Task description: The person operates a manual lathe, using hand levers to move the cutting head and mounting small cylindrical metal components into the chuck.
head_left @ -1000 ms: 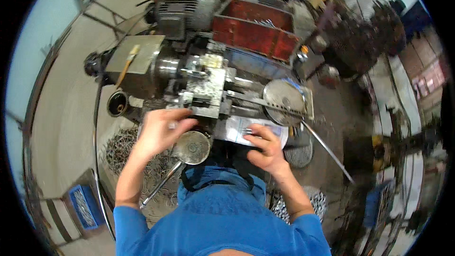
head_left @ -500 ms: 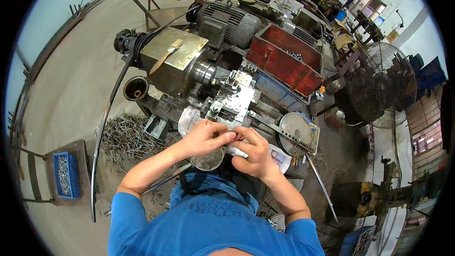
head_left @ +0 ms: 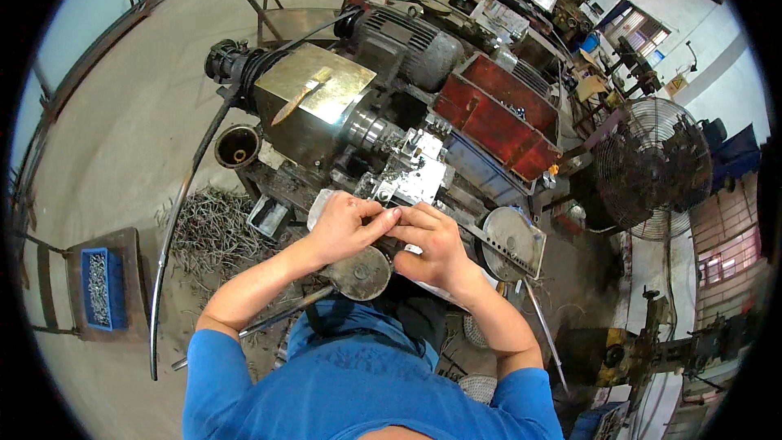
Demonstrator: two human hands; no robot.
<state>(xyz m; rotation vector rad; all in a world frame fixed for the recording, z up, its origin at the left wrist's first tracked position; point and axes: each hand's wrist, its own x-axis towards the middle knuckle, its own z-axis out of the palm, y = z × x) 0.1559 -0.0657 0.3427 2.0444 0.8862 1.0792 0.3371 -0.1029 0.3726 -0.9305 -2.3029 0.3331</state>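
My left hand and my right hand meet fingertip to fingertip at the near edge of a small lathe's bright metal slide. Both are closed in a pinch. Whatever lies between the fingers is too small or hidden to name. Beyond them the round steel spindle juts from the headstock. A flat brush with a wooden handle rests on the headstock's brassy top plate. Just under my left wrist is a round metal disc with a bar running from it.
Right of my hands stands another round disc with a drilled bar across it. A red metal bin sits behind the slide, and a large fan at right. At left are a heap of thin metal scrap and a blue crate of small parts.
My joined hands have moved slightly forward, closer to the slide, and the right fingers lie straighter. The whole view has shifted a little, with the machine now lower and further right.
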